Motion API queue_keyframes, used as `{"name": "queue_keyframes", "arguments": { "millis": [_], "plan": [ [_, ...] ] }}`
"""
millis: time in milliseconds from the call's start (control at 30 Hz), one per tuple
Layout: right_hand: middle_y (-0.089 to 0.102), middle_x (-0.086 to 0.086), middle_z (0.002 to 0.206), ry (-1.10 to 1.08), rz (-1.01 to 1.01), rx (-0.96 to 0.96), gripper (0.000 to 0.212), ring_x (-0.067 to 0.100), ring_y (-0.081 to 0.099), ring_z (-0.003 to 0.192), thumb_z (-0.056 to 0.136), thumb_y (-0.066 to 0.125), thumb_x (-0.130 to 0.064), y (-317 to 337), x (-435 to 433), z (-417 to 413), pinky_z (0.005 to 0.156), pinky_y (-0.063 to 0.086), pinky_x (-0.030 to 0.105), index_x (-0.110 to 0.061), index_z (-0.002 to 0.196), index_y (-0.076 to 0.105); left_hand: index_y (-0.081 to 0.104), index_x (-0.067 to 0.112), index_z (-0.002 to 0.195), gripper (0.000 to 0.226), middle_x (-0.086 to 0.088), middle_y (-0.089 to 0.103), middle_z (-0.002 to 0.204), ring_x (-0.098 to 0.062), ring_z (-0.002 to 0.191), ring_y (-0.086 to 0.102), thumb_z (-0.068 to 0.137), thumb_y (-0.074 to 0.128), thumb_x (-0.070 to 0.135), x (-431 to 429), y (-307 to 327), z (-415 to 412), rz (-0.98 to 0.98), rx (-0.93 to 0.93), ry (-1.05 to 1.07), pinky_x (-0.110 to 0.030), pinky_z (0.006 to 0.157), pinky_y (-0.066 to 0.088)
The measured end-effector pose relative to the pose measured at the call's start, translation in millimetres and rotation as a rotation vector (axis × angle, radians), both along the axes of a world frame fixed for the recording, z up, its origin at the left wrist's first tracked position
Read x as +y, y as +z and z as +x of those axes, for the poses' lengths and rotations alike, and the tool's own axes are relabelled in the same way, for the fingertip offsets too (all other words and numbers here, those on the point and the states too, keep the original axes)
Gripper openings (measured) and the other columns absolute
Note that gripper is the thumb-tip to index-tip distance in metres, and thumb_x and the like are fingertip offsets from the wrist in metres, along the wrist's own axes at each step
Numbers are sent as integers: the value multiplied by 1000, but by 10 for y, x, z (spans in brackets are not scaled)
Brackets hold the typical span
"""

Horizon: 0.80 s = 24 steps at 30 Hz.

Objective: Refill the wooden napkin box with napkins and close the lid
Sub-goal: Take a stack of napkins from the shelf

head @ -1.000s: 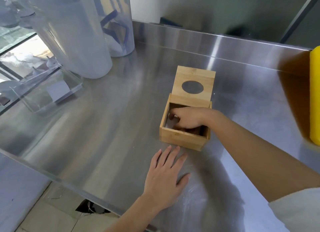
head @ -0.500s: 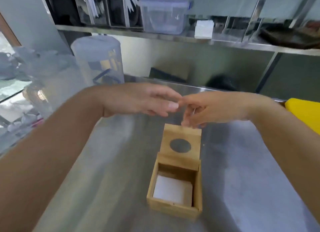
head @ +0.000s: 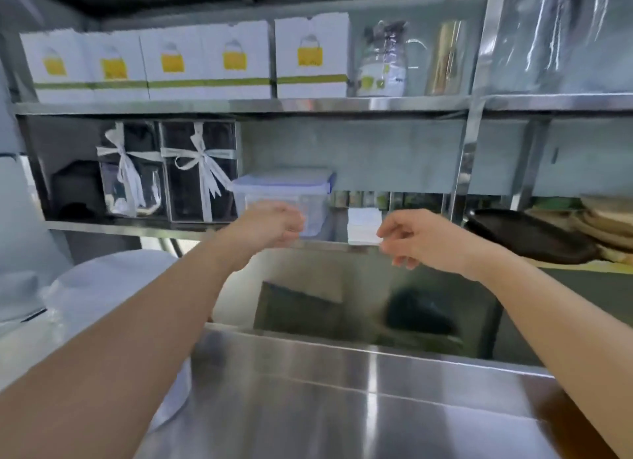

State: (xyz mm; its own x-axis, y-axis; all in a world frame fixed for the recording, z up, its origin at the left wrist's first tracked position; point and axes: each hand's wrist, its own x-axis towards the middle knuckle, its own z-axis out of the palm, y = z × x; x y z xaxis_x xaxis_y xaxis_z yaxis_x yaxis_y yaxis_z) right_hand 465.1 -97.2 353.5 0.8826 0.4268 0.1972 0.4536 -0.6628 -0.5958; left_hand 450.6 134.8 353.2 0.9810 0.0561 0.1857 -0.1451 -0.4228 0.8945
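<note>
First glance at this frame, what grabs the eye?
Two bare arms reaching up from the steel counter toward the lower shelf: the left hand at a clear lidded container, the right hand beside a white napkin stack. Above, a row of white boxes with yellow labels lines the top shelf.

Pretty standard back-of-house setup: stainless steel counter (head: 342,407) up front, steel shelving (head: 239,106) behind it. Top shelf has a row of white boxes (head: 205,61) with yellow logos, lower shelf has ribbon-tied clear cases (head: 198,171) and a lidded plastic container (head: 284,191).
</note>
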Motion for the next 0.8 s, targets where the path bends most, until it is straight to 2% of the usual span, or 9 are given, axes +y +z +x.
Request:
{"name": "queue_keyframes", "arguments": {
  "millis": [100, 167, 233, 300, 400, 500, 567, 733, 800],
  "plan": [
    [60, 5, 110, -128, 125, -25, 32, 18, 63, 79, 91, 56, -18, -161, 36, 455, 69, 55, 35, -14, 122, 50, 62, 11, 97, 9, -5, 60, 92, -15, 83, 54, 89, 58, 10, -208, -64, 464, -34, -114, 26, -18, 69, 42],
    [52, 5, 127, -210, 235, 1, 44, 20, 61, 84, 91, 57, -20, -297, 85, 697, 67, 55, 34, -18, 132, 41, 60, 13, 108, 18, 2, 60, 95, -11, 86, 53, 90, 57, 14, -354, -152, 719, -72, -158, -6, -15, 69, 40],
    [42, 4, 141, -271, 341, 80, 57, 21, 59, 92, 90, 57, -25, -455, 137, 871, 68, 58, 36, -25, 140, 28, 52, 20, 122, 32, 9, 55, 118, -11, 108, 48, 91, 56, 29, -448, -328, 988, -115, -124, -55, -22, 87, 37],
    [34, 1, 148, -281, 484, 204, 69, 21, 55, 98, 89, 58, -31, -611, 188, 1004, 69, 59, 38, -34, 144, 16, 35, 27, 139, 59, 17, 36, 138, -8, 127, 32, 88, 52, 51, -520, -520, 1200, -189, -19, -113, -33, 106, 24],
    [28, -1, 152, -233, 693, 362, 69, 27, 47, 119, 90, 55, -38, -761, 270, 1165, 78, 58, 43, -43, 142, 11, 30, 35, 142, 78, 10, 29, 151, -13, 138, 24, 76, 44, 73, -612, -758, 1472, -326, 91, -203, -45, 114, 11],
    [31, -2, 147, -210, 833, 428, 64, 32, 43, 125, 91, 51, -43, -824, 345, 1317, 73, 57, 42, -43, 141, 11, 39, 33, 138, 58, 5, 41, 145, -16, 133, 32, 88, 38, 63, -693, -895, 1575, -408, 71, -217, -48, 114, 14],
    [38, -5, 132, -192, 877, 445, 57, 32, 47, 121, 92, 47, -45, -847, 369, 1409, 68, 56, 38, -38, 141, 19, 42, 32, 135, 54, 6, 48, 138, -15, 128, 39, 89, 39, 60, -740, -977, 1606, -412, 53, -212, -47, 113, 19],
    [64, 9, 114, -270, 1024, 408, 39, 24, 63, 92, 96, 43, -38, -900, 434, 1544, 78, 52, 33, -14, 126, 50, 47, 29, 129, 38, 7, 57, 122, -7, 109, 49, 95, 43, 44, -824, -1010, 1537, -489, 19, -201, -36, 102, 31],
    [66, 9, 102, -336, 1147, 395, 35, 22, 64, 86, 95, 48, -32, -883, 465, 1536, 71, 51, 29, -9, 120, 54, 47, 27, 127, 35, 6, 59, 119, -5, 106, 51, 95, 44, 41, -872, -999, 1472, -540, 25, -197, -32, 93, 35]
  ]
}}
